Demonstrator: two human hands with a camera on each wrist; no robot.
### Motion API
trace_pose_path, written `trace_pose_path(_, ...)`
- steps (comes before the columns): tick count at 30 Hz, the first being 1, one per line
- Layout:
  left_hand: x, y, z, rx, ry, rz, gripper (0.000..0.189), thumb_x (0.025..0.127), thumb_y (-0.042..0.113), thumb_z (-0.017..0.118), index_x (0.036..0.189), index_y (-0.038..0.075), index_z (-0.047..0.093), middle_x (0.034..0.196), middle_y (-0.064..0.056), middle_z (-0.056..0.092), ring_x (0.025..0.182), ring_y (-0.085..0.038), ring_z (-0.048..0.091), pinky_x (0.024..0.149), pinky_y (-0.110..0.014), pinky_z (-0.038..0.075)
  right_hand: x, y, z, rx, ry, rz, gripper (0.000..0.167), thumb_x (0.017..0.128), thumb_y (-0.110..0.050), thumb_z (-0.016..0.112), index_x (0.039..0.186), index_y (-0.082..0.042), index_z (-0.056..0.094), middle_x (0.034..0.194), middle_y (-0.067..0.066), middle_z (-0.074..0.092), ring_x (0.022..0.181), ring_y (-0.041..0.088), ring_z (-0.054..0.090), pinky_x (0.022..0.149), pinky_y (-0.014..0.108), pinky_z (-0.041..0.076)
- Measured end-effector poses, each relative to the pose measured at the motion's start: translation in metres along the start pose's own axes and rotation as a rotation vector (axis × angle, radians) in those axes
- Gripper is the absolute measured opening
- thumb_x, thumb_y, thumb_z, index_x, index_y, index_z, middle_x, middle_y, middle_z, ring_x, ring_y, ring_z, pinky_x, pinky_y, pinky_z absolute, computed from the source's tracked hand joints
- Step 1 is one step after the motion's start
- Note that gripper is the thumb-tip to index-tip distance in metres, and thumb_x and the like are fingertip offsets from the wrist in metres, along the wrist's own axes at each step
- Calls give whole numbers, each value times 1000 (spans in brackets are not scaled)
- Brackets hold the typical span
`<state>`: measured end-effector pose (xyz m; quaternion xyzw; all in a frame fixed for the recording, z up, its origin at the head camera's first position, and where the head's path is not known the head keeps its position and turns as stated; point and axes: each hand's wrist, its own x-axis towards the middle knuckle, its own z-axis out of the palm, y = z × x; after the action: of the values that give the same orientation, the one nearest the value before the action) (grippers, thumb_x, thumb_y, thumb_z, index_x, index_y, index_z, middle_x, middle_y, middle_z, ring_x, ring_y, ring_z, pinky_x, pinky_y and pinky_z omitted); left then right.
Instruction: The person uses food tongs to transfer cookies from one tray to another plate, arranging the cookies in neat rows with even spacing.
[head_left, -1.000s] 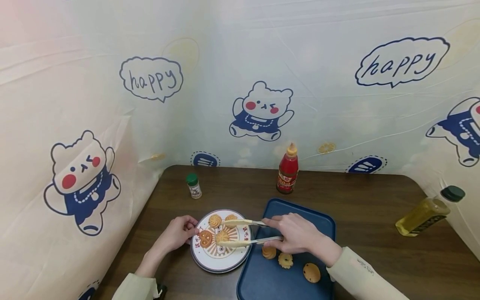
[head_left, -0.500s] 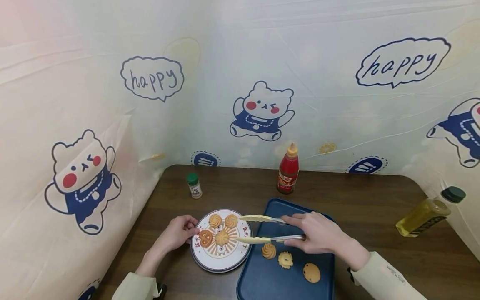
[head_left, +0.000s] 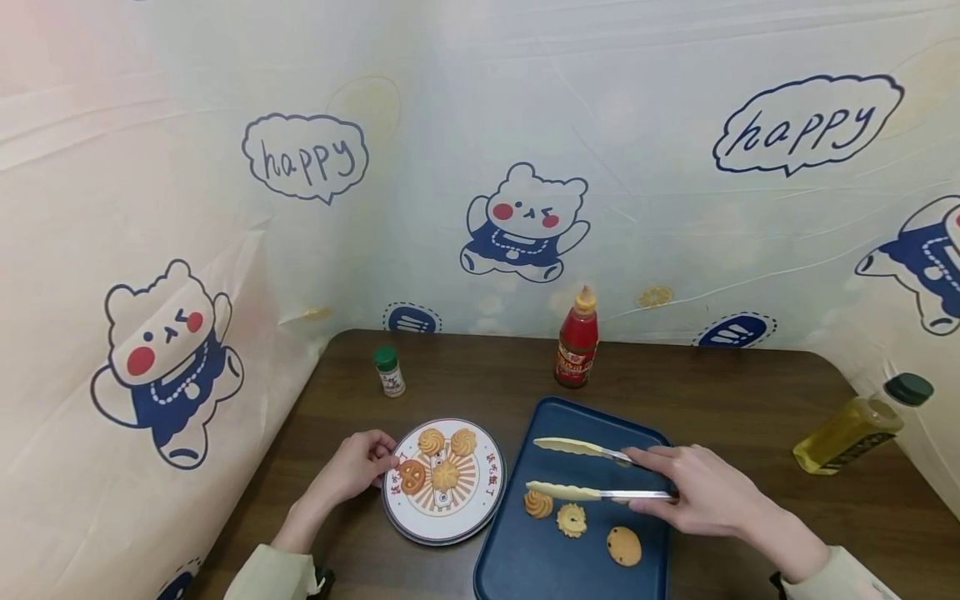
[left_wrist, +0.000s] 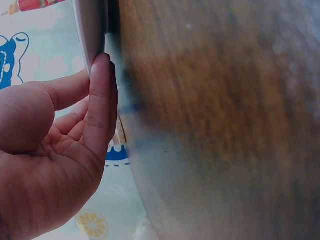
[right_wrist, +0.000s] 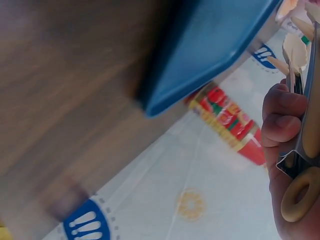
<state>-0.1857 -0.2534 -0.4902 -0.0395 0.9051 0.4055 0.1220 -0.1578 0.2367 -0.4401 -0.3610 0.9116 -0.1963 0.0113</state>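
Note:
My left hand [head_left: 354, 467] pinches the left rim of a white printed plate [head_left: 472, 521]; the left wrist view shows the thumb and fingers on the plate's edge [left_wrist: 91, 35]. On that plate lie two swirl cookies [head_left: 462, 442], a smiley-face cookie [head_left: 412, 477] and a cookie [head_left: 445, 476] in the middle. My right hand [head_left: 701, 492] holds food tongs [head_left: 600, 493] with cream tips, spread apart above the blue tray [head_left: 570, 571], nothing between them. Beneath and in front of the tongs, a swirl cookie [head_left: 537, 504], a ring-shaped cookie [head_left: 572, 520] and a round dotted cookie [head_left: 624, 547] lie on the tray.
A green-capped shaker [head_left: 389, 372] stands behind the plate, and a red sauce bottle [head_left: 577, 342] behind the tray. At the right, an oil bottle [head_left: 851, 433] appears tilted. A printed cloth [head_left: 420, 242] hangs along the table's back.
My right hand has drawn the tongs rightward, off the plate and over the tray. The cookie in the plate's middle stays there, clear of the tongs. My left hand has kept its place.

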Motion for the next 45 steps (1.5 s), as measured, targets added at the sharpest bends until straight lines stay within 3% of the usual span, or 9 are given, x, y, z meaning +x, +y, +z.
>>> trace_pose_path(10,1,0,0,0,-2,-3,18,91,1,70,109,0,65,85,-8,57,71,-19,58,61,-30,58,-44,8,-4,13,6,71,57,91,-47,70,125,-2,66,102,8,72,53,-7,41,49,18,40)
trace_pose_path(15,1,0,1,5,-5,-6,19,91,1,70,109,0,65,85,-8,58,71,-19,58,61,-30,58,-61,11,-3,27,-6,120,59,90,-48,71,124,-1,66,100,4,72,56,-6,43,50,18,41)
trace_pose_path(22,1,2,0,-9,11,51,15,90,0,70,104,-2,66,81,-8,57,67,-18,58,56,-30,57,-83,18,-2,120,-132,224,62,91,-53,67,129,-4,64,95,-16,63,68,-3,48,57,22,47)
trace_pose_path(30,1,3,0,-14,11,48,15,90,0,70,104,-2,65,81,-8,56,67,-18,58,56,-29,56,-100,23,1,202,-266,337,69,90,-55,66,132,0,61,97,-13,61,70,0,50,55,22,43)
trace_pose_path(39,-3,3,-1,-10,7,52,14,91,0,70,104,-3,65,81,-8,56,67,-18,58,56,-30,56,-111,28,0,207,-314,342,64,92,-49,67,130,1,61,99,-10,63,72,0,51,61,24,53)
trace_pose_path(45,-2,2,-1,-9,6,36,15,91,0,70,104,-2,66,81,-8,57,67,-18,58,57,-30,57,-115,27,0,240,-320,325,62,93,-46,67,128,4,62,90,-17,57,68,-1,51,56,22,47)
